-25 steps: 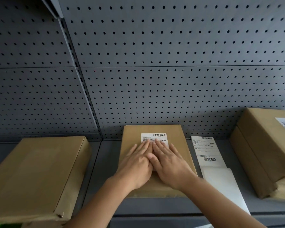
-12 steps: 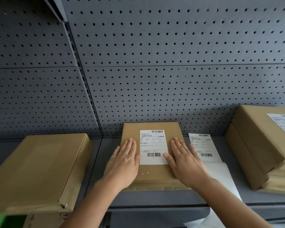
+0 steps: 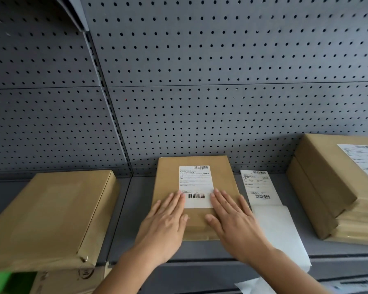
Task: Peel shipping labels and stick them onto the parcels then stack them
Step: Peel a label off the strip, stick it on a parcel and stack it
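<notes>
A brown cardboard parcel (image 3: pixel 223 177) lies flat on the grey shelf, in the middle. A white shipping label (image 3: pixel 196 179) with two barcodes is stuck on its top face. My left hand (image 3: pixel 164 225) rests flat on the parcel, fingertips at the label's lower left edge. My right hand (image 3: pixel 232 221) lies flat on the other side, fingertips at the label's lower right edge. Both hands hold nothing. To the right of the parcel lies a strip of labels (image 3: pixel 259 187) on white backing paper (image 3: pixel 280 232).
A larger unlabelled parcel (image 3: pixel 51 213) sits at the left. A stack of parcels (image 3: pixel 327 187) stands at the right, its top one bearing a label (image 3: pixel 363 160). A grey pegboard wall (image 3: pixel 200 102) rises behind the shelf (image 3: pixel 134 209).
My hands moved apart from the label's middle to its sides, uncovering it, then slid down toward its lower corners.
</notes>
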`<state>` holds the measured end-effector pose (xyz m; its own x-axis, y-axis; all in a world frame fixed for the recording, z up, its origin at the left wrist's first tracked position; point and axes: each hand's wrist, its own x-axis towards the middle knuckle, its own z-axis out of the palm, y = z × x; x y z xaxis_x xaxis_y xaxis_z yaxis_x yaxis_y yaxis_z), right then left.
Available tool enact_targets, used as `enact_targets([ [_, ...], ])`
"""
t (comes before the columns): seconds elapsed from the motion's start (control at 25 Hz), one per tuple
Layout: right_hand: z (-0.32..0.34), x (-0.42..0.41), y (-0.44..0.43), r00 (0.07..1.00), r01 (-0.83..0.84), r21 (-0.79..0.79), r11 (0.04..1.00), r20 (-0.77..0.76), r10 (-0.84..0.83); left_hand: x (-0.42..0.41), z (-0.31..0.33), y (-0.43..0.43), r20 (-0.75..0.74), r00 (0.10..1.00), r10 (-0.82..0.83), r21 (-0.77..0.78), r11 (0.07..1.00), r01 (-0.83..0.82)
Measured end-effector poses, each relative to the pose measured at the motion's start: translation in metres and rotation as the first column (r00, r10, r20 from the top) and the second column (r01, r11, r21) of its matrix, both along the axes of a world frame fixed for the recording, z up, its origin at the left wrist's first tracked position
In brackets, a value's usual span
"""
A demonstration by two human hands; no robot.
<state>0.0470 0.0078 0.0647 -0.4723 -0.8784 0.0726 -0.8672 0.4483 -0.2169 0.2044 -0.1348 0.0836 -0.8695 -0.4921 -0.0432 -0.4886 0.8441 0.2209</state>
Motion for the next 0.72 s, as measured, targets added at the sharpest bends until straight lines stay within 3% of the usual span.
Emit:
enact_targets([
  [0.16,0.004,-0.018,0.021,0.984,0.150,0.024,0.988,0.096,-0.151,0.012,-0.005,-0.013,0.014,0.984,0.177,0.074,0.981,-0.177],
  [0.24,0.006,-0.020,0.026,0.925,0.248,0.016,0.969,0.293,-0.242,0.016,-0.005,-0.017,-0.026,0.955,0.296,0.190,0.939,-0.286],
  [0.32,0.011,-0.018,0.028,0.712,0.374,0.038,0.927,0.629,-0.313,0.020,-0.008,-0.017,-0.042,0.897,0.439,0.433,0.818,-0.380],
  [0.4,0.012,-0.014,0.029,0.477,0.460,0.028,0.887,0.835,-0.274,0.023,-0.010,-0.015,-0.075,0.810,0.581,0.726,0.589,-0.355],
  [0.44,0.012,-0.013,0.029,0.423,0.487,0.012,0.874,0.872,-0.248,0.024,-0.010,-0.013,-0.091,0.766,0.636,0.807,0.498,-0.318],
  [0.52,0.011,-0.011,0.030,0.392,0.528,-0.038,0.848,0.897,-0.204,0.025,-0.009,-0.010,-0.114,0.704,0.701,0.868,0.415,-0.273],
  [0.72,0.023,-0.013,0.033,0.362,0.611,-0.101,0.785,0.918,-0.163,0.023,0.004,0.002,-0.199,0.641,0.741,0.867,0.438,-0.238],
])
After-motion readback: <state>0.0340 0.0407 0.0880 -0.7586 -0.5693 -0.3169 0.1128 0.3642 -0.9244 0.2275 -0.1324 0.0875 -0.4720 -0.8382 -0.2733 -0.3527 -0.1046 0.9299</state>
